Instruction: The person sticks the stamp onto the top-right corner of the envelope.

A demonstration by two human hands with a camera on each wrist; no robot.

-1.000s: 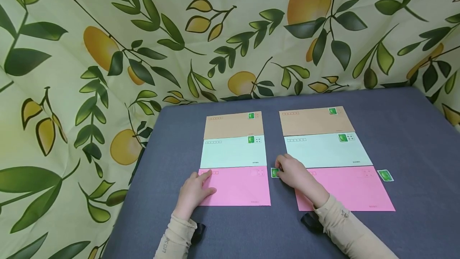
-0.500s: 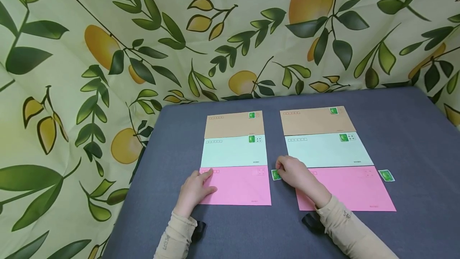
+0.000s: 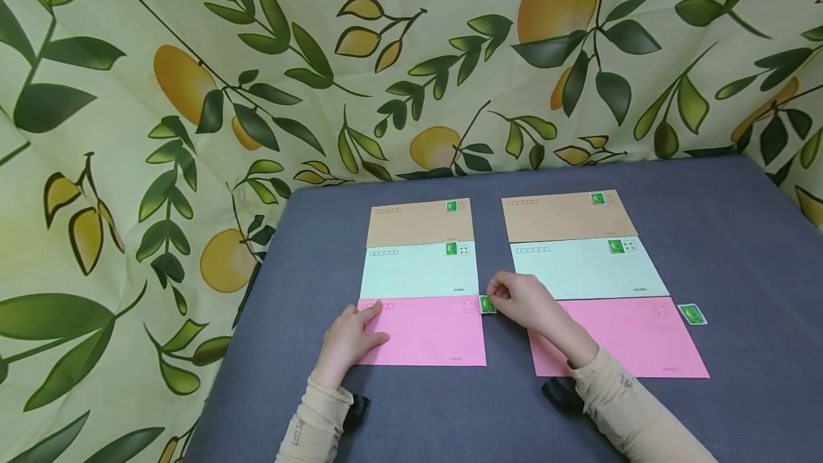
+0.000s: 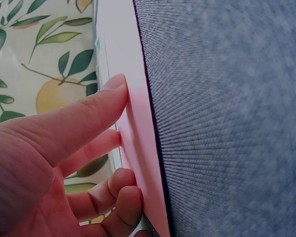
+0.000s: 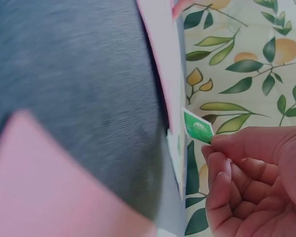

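Note:
A green postage stamp [image 5: 198, 127] is pinched by its edge between thumb and index finger of my right hand [image 3: 524, 302]. In the head view that stamp [image 3: 488, 304] is at the upper right edge of the left pink envelope [image 3: 427, 338]. My left hand [image 3: 347, 341] rests on this envelope's left side, thumb and fingers spread; the left wrist view shows its thumb [image 4: 101, 106] on the pink paper. Partly behind my right forearm lies the right pink envelope [image 3: 630, 341]. Another green stamp [image 3: 692, 314] lies beside that envelope's right edge.
Above the pink envelopes lie mint envelopes [image 3: 418, 274] [image 3: 579, 274] and brown envelopes [image 3: 411, 227] [image 3: 559, 220], each bearing a green stamp at its upper right. A blue-grey cloth covers the table [image 3: 437, 420]. A leaf-and-fruit patterned curtain [image 3: 270, 91] hangs behind and at the left.
My right hand has lifted the stamp slightly and moved it left, from the gap between the two rows to the left pink envelope's edge. My left hand has stayed in place.

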